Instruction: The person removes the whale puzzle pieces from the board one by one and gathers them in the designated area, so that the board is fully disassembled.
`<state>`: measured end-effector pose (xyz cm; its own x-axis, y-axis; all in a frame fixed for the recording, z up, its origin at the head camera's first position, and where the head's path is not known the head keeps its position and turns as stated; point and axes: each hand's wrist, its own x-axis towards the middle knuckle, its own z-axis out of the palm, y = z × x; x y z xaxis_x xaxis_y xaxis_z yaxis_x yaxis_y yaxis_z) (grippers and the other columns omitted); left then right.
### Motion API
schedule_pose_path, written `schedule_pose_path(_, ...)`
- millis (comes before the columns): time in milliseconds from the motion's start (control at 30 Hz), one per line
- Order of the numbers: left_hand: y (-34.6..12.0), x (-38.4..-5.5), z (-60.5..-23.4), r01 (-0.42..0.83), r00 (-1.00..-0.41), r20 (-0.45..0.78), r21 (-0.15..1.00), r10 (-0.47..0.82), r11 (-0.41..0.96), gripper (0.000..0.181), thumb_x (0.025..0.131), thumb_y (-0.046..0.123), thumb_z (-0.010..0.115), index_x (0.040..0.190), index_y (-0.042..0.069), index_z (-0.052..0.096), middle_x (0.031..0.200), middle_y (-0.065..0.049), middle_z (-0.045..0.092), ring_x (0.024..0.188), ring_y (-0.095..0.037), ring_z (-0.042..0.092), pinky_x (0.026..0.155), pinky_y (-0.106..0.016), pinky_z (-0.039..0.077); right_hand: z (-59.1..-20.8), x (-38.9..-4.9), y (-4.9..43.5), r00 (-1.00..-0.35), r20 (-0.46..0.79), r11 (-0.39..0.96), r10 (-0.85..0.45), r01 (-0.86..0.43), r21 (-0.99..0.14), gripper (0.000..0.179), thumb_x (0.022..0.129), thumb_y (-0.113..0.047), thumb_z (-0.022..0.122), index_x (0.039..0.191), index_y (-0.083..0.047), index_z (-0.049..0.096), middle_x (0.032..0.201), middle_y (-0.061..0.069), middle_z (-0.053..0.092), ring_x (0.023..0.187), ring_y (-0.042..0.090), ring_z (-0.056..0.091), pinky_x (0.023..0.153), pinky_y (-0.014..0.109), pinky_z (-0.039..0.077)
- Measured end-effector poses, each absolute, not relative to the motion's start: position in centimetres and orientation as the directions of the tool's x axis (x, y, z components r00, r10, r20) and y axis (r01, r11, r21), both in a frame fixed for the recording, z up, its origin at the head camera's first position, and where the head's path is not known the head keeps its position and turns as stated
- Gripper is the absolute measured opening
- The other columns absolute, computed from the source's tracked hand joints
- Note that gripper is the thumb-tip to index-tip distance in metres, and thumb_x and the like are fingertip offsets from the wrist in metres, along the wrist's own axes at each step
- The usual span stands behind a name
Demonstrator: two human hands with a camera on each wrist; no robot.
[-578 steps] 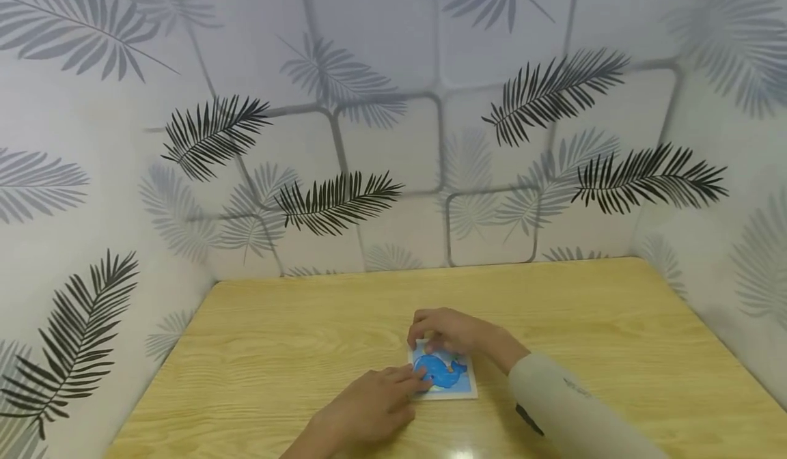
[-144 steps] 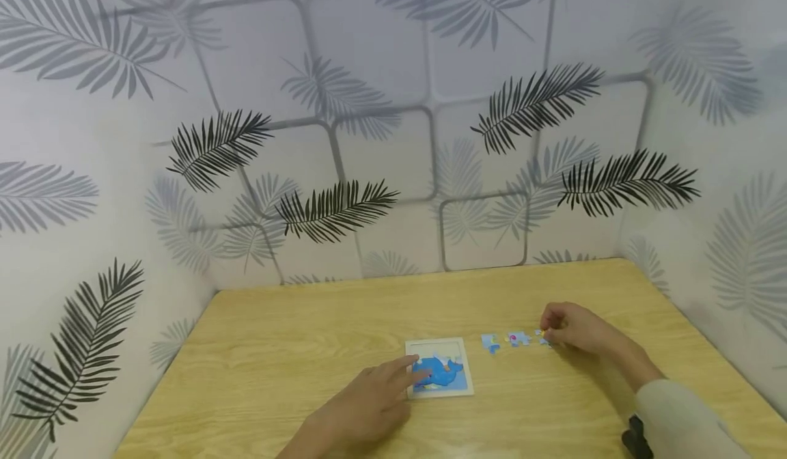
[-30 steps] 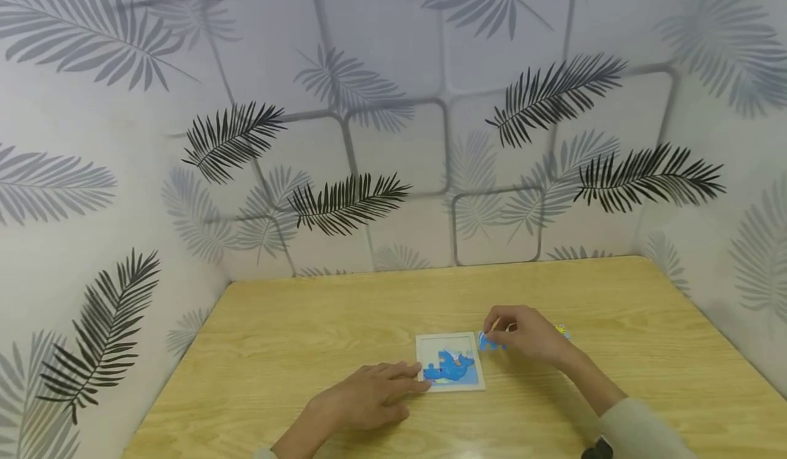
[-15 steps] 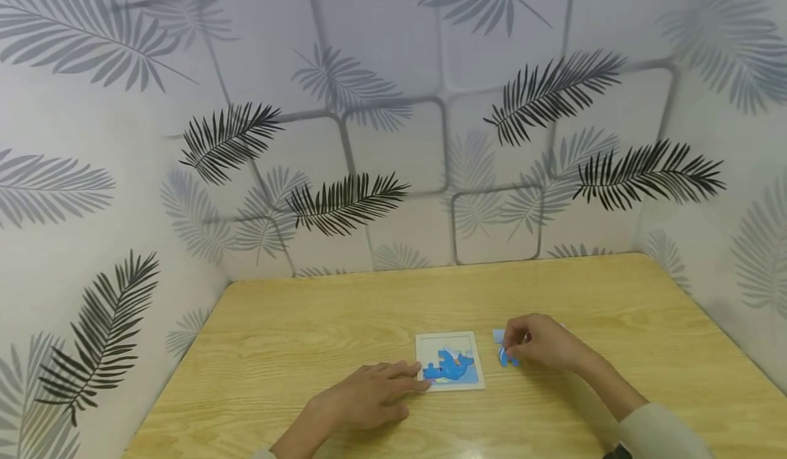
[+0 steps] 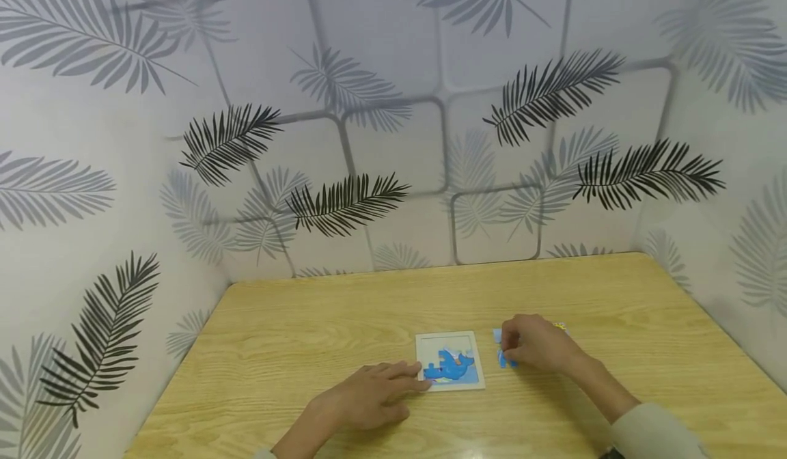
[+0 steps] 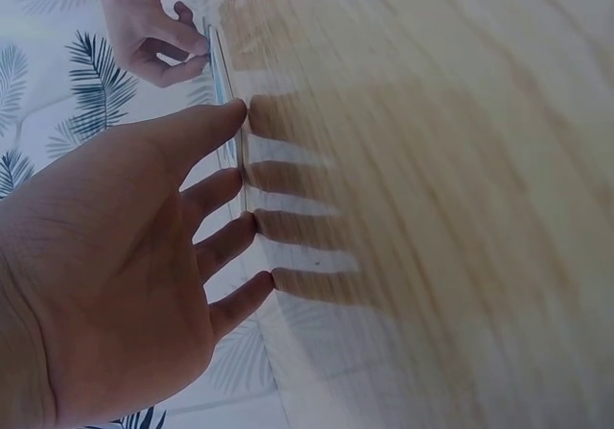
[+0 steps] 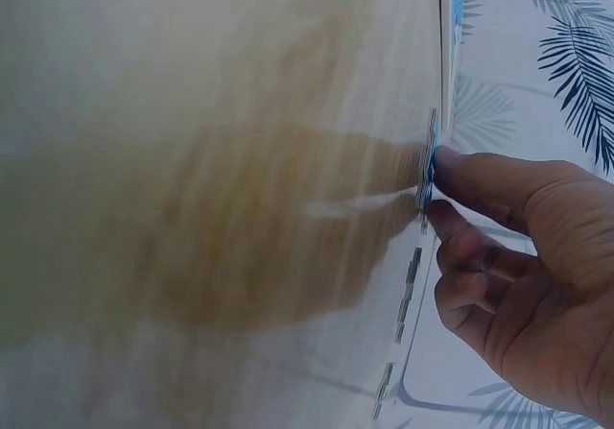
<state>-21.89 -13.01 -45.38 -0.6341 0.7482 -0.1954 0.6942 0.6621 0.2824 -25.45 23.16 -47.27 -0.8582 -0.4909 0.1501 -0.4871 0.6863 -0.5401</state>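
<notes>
A whale jigsaw puzzle (image 5: 453, 365) lies partly filled in its white square frame (image 5: 451, 334), its upper part bare. My left hand (image 5: 371, 396) rests at the frame's left side with fingers extended, fingertips on its edge; the left wrist view shows the straight fingers touching down. To the frame's right, my right hand (image 5: 541, 343) pinches a blue-and-white puzzle piece (image 5: 503, 358) with thumb and forefinger, low at the tabletop. In the right wrist view, thumb and fingertip meet the piece's edge (image 7: 428, 172). A light-blue piece (image 5: 497, 335) lies just behind it.
More loose pieces (image 7: 408, 295) lie in a row beyond the right hand, one showing yellow (image 5: 559, 326); the hand partly hides them. The wood-grain table (image 5: 295, 336) meets a leaf-patterned wall (image 5: 381, 227) at the back and sides.
Since the oldest frame, several pieces have left the puzzle for the table at right. In the last second my right hand moved slightly right, away from the frame, with the blue-and-white piece. Left hand still.
</notes>
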Motion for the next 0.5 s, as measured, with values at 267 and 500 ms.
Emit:
schedule_pose_path(267,-13.24,-22.04,-45.54,0.713,-0.630,-0.192,0.242,0.753,0.658,0.052,0.109,0.035,0.054,0.159,0.037,0.042,0.169,0.006,0.033,0.155,-0.019,0.032,0.122,-0.051,0.032,-47.35,-25.56,22.80,-0.864,0.157,0.710,-0.479,-0.486,-0.510,0.022,0.086,-0.007,0.083,0.079,-0.018,0.065,0.082,-0.011,0.062,0.076,0.006,0.052,0.064,0.022,0.049)
schedule_pose_path(500,-13.32,-22.15,-45.77,0.718,-0.618,-0.188,0.260,0.763,0.646,0.052,0.109,0.035,0.054,0.160,0.036,0.042,0.169,0.005,0.033,0.155,-0.020,0.032,0.121,-0.052,0.034,-47.05,-25.28,22.69,-0.876,0.166,0.665,-0.453,-0.456,-0.592,0.019,0.090,-0.009,0.081,0.081,-0.015,0.065,0.085,-0.007,0.065,0.070,0.007,0.052,0.060,0.022,0.047)
